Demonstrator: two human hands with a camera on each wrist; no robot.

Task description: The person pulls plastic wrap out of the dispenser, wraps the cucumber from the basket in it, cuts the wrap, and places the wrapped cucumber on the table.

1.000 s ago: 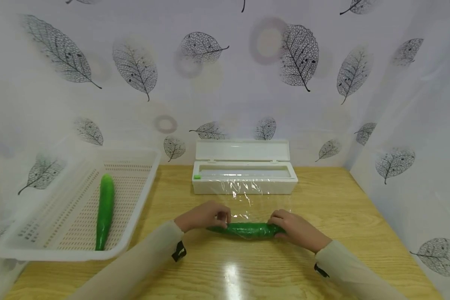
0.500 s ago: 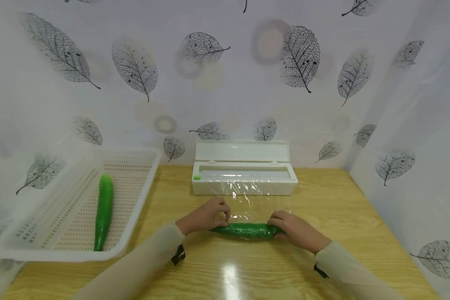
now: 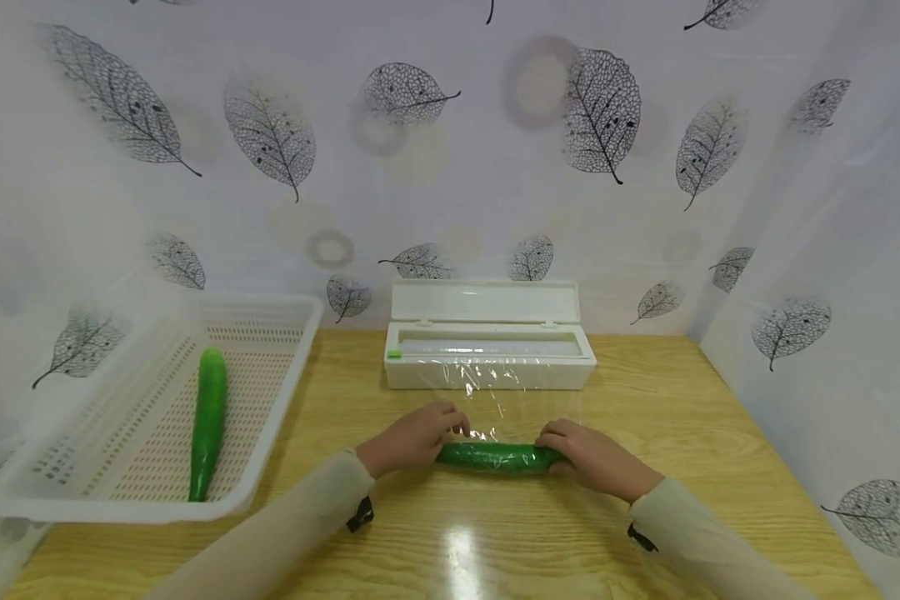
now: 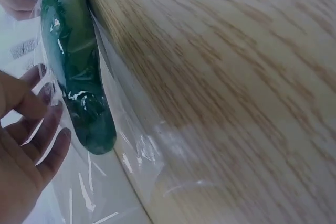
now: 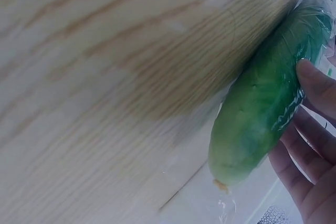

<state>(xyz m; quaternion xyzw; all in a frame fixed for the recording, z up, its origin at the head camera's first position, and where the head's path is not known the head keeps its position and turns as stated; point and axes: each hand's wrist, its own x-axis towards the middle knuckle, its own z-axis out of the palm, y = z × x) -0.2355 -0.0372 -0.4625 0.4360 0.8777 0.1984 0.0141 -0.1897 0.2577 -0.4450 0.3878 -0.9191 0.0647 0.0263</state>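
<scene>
A dark green cucumber lies crosswise on the table, wrapped in clear cling film. That film stretches back to a white dispenser box with its lid raised. My right hand grips the cucumber's right end; in the right wrist view the thumb presses its side and the fingers lie behind it. At the other end is my left hand. Its fingers are loosely spread beside the cucumber at the film, not curled round it. Loose film sticks out past that end.
A white perforated basket stands on the left of the table, with a second cucumber inside. A leaf-patterned curtain rises close behind the box and along the right side.
My left hand has gone from pinching at the cucumber's left end to loosened fingers, shifting slightly right. The cucumber has rolled a little toward the box; my right hand stays at its end.
</scene>
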